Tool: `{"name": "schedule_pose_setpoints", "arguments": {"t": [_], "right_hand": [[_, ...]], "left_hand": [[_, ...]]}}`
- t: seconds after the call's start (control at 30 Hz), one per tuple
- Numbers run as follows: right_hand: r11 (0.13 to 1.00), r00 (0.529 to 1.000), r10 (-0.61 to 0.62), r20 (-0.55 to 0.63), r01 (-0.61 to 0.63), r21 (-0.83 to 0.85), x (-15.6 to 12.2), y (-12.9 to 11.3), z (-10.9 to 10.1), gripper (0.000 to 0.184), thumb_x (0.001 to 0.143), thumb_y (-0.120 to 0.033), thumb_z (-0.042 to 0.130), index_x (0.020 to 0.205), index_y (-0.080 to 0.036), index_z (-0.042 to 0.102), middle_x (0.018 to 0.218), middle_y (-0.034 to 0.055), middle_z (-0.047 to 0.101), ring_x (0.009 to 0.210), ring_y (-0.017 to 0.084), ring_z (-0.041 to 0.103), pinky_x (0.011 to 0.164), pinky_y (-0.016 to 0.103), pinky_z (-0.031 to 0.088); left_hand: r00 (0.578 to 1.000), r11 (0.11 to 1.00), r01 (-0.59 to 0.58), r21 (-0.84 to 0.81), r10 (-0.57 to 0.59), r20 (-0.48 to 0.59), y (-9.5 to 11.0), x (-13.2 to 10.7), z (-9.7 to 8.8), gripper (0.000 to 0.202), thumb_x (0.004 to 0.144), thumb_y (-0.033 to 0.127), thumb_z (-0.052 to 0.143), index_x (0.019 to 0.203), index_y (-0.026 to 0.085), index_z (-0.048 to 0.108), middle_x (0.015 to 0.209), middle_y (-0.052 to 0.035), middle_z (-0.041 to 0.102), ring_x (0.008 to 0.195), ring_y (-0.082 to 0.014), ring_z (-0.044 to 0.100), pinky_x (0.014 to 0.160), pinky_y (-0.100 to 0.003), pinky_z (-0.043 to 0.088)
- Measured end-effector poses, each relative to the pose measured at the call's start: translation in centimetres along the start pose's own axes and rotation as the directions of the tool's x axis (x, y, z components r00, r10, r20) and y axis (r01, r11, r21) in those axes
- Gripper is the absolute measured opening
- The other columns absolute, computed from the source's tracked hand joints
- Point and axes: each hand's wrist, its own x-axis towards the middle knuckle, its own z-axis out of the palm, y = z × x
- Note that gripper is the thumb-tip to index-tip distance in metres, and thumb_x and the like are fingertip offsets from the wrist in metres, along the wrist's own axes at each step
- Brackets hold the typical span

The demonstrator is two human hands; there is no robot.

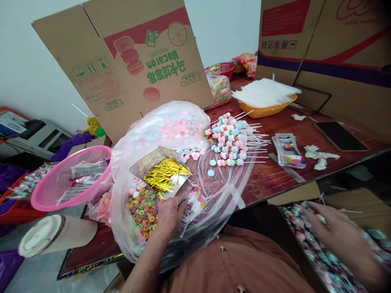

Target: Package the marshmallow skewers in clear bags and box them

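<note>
My left hand (171, 213) is closed at the edge of some printed clear plastic bags (197, 201), its fingers curled against them. Just above it, a silver pouch (180, 183) holds a heap of gold twist ties (165, 175). Colourful ring candies (145, 211) lie in the large plastic bag beside that hand. On the right, my right hand (334, 232) is smeared by motion over a cardboard box of wrapped candy skewers (317, 256); its fingers are unclear. Candy skewers (230, 140) are stacked on the plastic sheet, with two loose blue candies (211, 173) nearby.
A pink basket (39, 199) with packets and a lidded cup (67, 234) stand at left. Behind are a macaron carton (128, 61) and a yellow basket of white sticks (259, 110). A phone (340, 136), bag stack (288, 149) and crumpled tissue (319, 154) lie at right.
</note>
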Motion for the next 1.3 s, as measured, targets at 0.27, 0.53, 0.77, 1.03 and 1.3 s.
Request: {"name": "schedule_pose_setpoints", "arguments": {"t": [0.27, 0.53, 0.77, 1.03, 1.3], "right_hand": [[0.725, 0.787, -0.509, 0.350, 0.172, 0.667, 7.8, -20.7, 9.9, 0.012, 0.081, -0.026, 0.055, 0.082, -0.018, 0.064, 0.074, 0.0041, 0.064, 0.072, 0.017, 0.057, 0.070, 0.031, 0.045], [0.765, 0.833, -0.406, 0.375, 0.085, 0.639, 7.4, -21.6, 11.4, 0.014, 0.080, -0.018, 0.057, 0.067, -0.015, 0.055, 0.063, -0.0022, 0.055, 0.061, 0.011, 0.051, 0.055, 0.020, 0.039], [0.825, 0.814, -0.421, 0.399, 0.162, 0.541, 8.4, -19.4, 11.4, 0.024, 0.085, -0.020, 0.051, 0.061, -0.017, 0.048, 0.058, -0.0043, 0.050, 0.055, 0.008, 0.045, 0.051, 0.018, 0.034], [0.928, 0.897, -0.309, 0.316, 0.212, 0.305, 9.7, -17.2, 14.6, 0.024, 0.084, -0.030, 0.053, 0.064, -0.017, 0.058, 0.068, 0.0059, 0.060, 0.073, 0.019, 0.053, 0.072, 0.032, 0.040], [0.818, 0.895, -0.290, 0.338, 0.049, 0.574, 11.8, -15.9, 9.4, 0.041, 0.080, -0.037, 0.058, 0.115, -0.017, 0.055, 0.097, 0.0065, 0.063, 0.085, 0.018, 0.057, 0.074, 0.030, 0.046]], "left_hand": [[0.956, 0.922, -0.287, -0.258, 0.293, -0.017, 0.3, -1.5, -4.9, 0.024, 0.085, 0.027, 0.047, 0.089, 0.021, 0.070, 0.089, -0.0055, 0.071, 0.085, -0.0188, 0.062, 0.079, -0.029, 0.045], [0.995, 0.788, -0.042, -0.615, -0.025, -0.100, 1.1, -1.7, -1.6, 0.020, 0.080, 0.033, 0.052, 0.079, 0.016, 0.061, 0.066, -0.0021, 0.063, 0.061, -0.0161, 0.057, 0.057, -0.026, 0.045], [0.998, 0.714, -0.048, -0.698, 0.067, 0.001, 1.1, 0.2, -1.4, 0.021, 0.076, 0.035, 0.059, 0.087, 0.017, 0.061, 0.072, -0.0009, 0.064, 0.063, -0.0148, 0.058, 0.058, -0.024, 0.045], [0.963, 0.897, -0.152, -0.414, 0.041, -0.265, -0.2, 2.8, -0.1, 0.025, 0.081, 0.037, 0.048, 0.081, 0.020, 0.066, 0.077, -0.0047, 0.069, 0.074, -0.0197, 0.061, 0.071, -0.030, 0.045], [0.994, 0.830, -0.108, -0.547, 0.073, -0.087, 1.2, 2.0, -2.8, 0.035, 0.087, 0.042, 0.038, 0.067, 0.018, 0.055, 0.061, 0.0012, 0.054, 0.060, -0.0138, 0.049, 0.057, -0.023, 0.039]]}}
